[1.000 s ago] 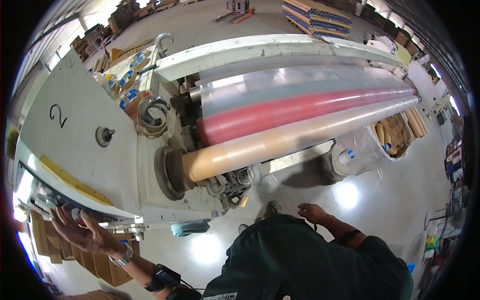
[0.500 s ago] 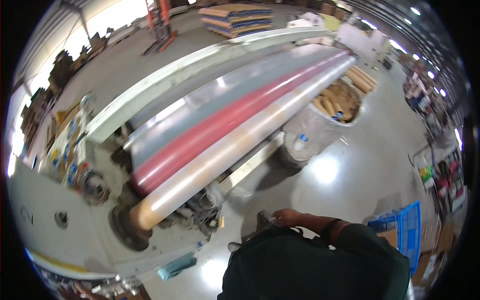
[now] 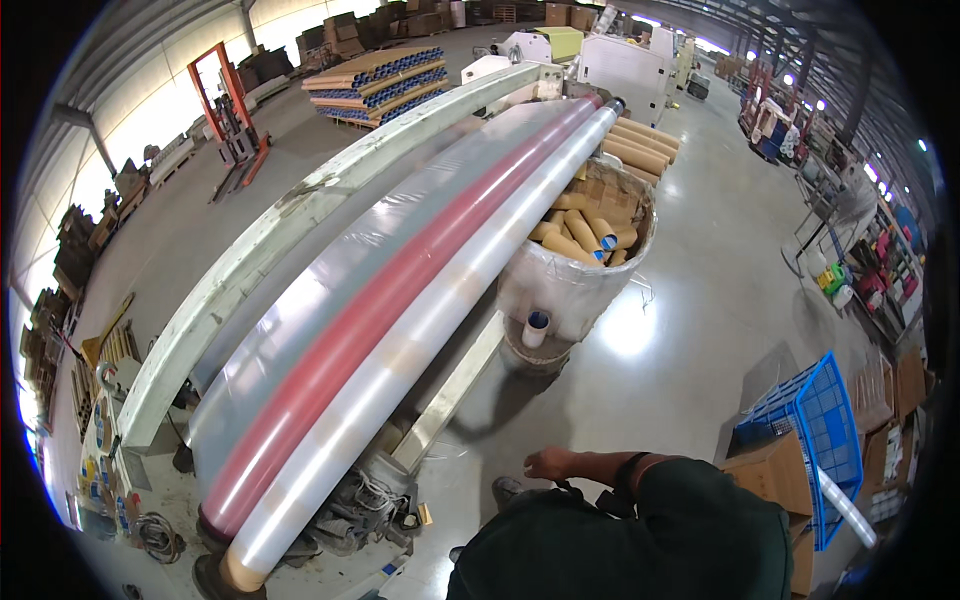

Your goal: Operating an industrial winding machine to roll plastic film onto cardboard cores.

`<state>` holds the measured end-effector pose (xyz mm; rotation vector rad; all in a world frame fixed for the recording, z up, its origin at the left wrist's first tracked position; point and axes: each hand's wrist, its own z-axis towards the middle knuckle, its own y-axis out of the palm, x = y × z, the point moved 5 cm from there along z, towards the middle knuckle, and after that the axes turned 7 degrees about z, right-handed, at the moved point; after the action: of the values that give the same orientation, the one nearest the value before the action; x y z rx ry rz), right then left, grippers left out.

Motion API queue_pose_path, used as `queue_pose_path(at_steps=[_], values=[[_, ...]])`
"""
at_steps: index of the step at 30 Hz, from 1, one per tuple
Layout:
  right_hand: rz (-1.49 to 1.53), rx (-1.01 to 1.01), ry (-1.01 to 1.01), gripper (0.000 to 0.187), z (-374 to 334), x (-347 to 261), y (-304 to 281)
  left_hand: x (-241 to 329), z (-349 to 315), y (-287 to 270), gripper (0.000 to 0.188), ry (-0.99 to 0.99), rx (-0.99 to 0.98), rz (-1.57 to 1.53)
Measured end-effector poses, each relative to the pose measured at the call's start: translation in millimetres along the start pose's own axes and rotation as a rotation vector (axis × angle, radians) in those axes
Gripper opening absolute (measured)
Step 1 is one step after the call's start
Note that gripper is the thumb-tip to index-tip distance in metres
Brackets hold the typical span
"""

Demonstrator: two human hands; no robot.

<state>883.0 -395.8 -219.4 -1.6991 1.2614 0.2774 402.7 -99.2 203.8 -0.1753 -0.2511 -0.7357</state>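
Note:
My right hand (image 3: 550,463) is held in front of my body over the floor, its fingers loosely curled together, with nothing visible in it. It touches nothing. My left hand is out of view. To the left runs a long machine with a roll wrapped in clear film (image 3: 400,365) along its near side. Beside that lies a red roller (image 3: 385,300), and behind it a sheet of clear film (image 3: 330,270) stretches over the machine. The roll's near end sits by a dark round holder (image 3: 215,578).
A film-wrapped bin (image 3: 560,300) of cardboard tubes stands beside the machine, with a short tube (image 3: 536,328) at its foot. A blue crate (image 3: 830,440) and cardboard box (image 3: 770,475) are at my right. An orange lift (image 3: 235,135) and stacked tubes (image 3: 378,85) stand beyond the white beam (image 3: 290,205).
The view has swung, so the machine now lies further left and the bin shows more fully. My left hand, at the lower left edge before, has gone out of view. My right hand stays in front.

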Motion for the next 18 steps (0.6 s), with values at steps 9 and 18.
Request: queue_pose_path(at_steps=[9,18], values=[[0.173,0.034,-0.011,0.039,-11,22,-51,62,-155,91,0.038,-0.525,-0.664,-0.263],[0.416,-0.004,0.101,0.045,-5,76,-25,42,-366,53,0.043,-0.889,-1.51,-0.242]])
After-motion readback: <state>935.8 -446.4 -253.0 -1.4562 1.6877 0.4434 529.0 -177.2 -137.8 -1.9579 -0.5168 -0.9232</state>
